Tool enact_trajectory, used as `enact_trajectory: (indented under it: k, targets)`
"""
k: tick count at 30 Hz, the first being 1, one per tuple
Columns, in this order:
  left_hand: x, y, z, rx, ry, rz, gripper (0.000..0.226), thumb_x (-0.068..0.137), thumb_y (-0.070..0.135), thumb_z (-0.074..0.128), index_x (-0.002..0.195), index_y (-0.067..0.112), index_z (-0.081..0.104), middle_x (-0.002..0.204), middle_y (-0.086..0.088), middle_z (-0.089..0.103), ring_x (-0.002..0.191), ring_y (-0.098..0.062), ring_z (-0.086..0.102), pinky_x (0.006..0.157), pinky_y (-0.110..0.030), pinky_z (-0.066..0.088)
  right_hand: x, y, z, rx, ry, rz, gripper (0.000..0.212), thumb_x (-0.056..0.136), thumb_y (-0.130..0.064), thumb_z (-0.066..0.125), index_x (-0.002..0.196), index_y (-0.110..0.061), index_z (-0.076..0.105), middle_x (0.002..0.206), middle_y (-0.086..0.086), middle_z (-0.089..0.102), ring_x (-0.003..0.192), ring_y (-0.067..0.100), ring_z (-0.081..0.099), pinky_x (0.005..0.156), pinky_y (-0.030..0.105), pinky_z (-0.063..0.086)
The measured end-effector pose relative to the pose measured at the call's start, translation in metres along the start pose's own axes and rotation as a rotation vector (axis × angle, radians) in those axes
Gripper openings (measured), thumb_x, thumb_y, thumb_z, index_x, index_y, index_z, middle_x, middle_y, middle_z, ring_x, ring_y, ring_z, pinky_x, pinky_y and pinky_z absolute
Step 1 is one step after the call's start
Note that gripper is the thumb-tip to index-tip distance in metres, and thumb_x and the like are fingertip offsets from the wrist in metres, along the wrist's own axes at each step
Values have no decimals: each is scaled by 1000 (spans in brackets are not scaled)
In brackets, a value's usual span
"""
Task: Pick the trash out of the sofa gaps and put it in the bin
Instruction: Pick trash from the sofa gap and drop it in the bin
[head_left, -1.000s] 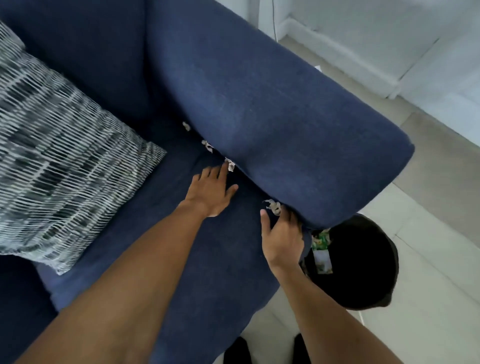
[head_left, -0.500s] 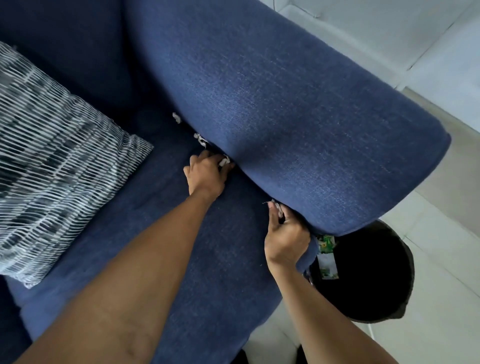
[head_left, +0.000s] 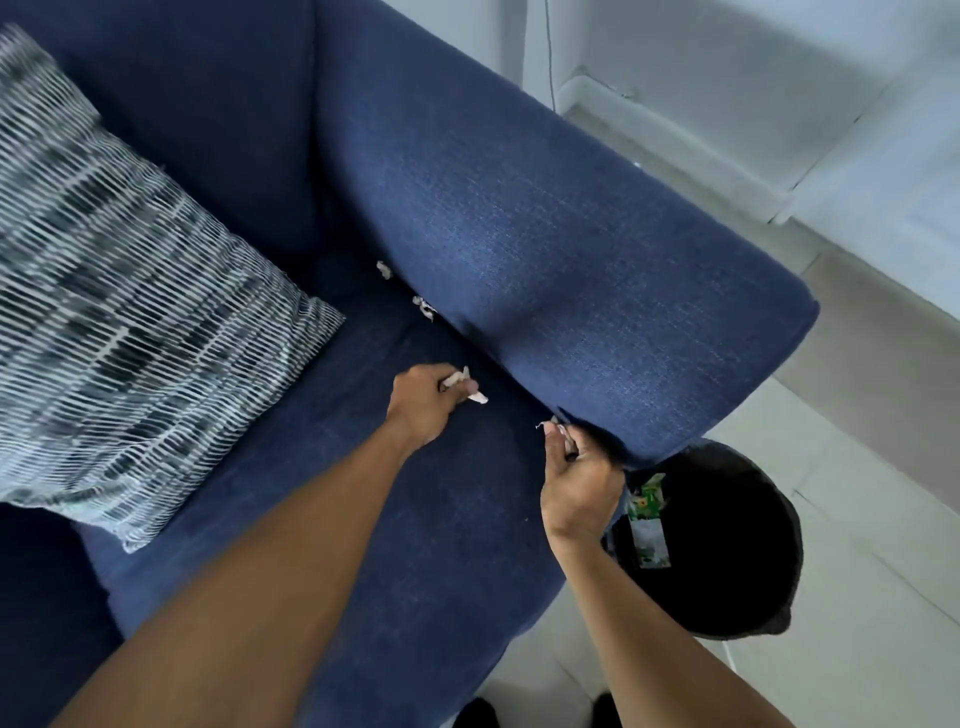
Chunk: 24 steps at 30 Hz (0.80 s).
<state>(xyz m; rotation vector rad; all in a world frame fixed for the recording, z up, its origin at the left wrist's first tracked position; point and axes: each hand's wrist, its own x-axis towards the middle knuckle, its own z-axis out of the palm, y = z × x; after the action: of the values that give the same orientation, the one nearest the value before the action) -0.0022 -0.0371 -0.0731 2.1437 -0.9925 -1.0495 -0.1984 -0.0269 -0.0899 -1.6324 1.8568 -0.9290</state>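
My left hand (head_left: 423, 402) hovers over the blue sofa seat (head_left: 311, 519), shut on a white paper scrap (head_left: 475, 397) that sticks out past the fingers. At the front end of the gap under the armrest (head_left: 597, 291), my right hand (head_left: 582, 483) pinches another white scrap (head_left: 553, 427). Two more scraps, one (head_left: 383, 269) farther back and one (head_left: 426, 307) nearer, sit in the gap between seat and armrest. The black bin (head_left: 727, 545) stands on the floor right of the sofa, partly under the armrest, with a green-and-white wrapper (head_left: 647, 519) inside.
A black-and-white patterned cushion (head_left: 119, 312) lies on the seat at the left. Pale floor tiles (head_left: 857, 545) surround the bin, and a white wall and skirting run along the upper right. My feet show at the bottom edge.
My left hand has closed on a scrap and pulled it out of the gap, away from the armrest. My right hand has closed on its scrap at the gap's front end.
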Motion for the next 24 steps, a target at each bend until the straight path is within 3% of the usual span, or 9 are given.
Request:
enact_trajectory:
  k: [2,9,13,17,22,24]
  targets:
    - [-16,7,-10,-9,-47,9,28,93,28,71,83,2,70,65,2,48,52,-2,40,51,-13,34,-3,-7,-11,24,-41,-23,13,92,-27,71,92,-15,78,83,3,76,74,26,71,67,22,44]
    - [-64,48,-36,-13,-27,63,32,92,27,72,79,-2,66,63,2,45,48,-2,36,48,-13,31,-2,-35,-61,93,-113,-118,22,94,-28,68,79,-13,69,68,-2,63,62,18,56,61,32,45]
    - [-95,75,-36,-59,-40,80,28,93,26,71,71,9,66,57,11,40,45,-1,36,47,-11,30,1,-46,-97,112,-140,-140,36,96,-28,65,67,-28,44,56,-14,37,56,5,44,58,19,25]
    - [-121,96,-25,-64,-56,99,28,93,28,71,69,15,66,59,10,40,47,-1,35,48,-11,30,3,-45,-128,110,-143,-175,50,96,-29,64,62,-37,29,54,-12,32,55,3,41,56,17,24]
    - [-144,116,2,-59,-71,105,35,94,26,69,80,-4,62,62,7,38,48,-1,35,49,-10,31,11,-24,-162,94,-161,-141,33,97,-39,61,72,-19,62,64,-8,54,59,12,47,56,23,33]
    - [-150,123,17,-58,-80,112,42,94,28,69,83,-10,57,65,4,36,50,-3,32,50,-12,29,16,-14,-177,89,-152,-145,32,96,-41,62,75,-17,64,66,-6,56,60,13,49,55,28,37]
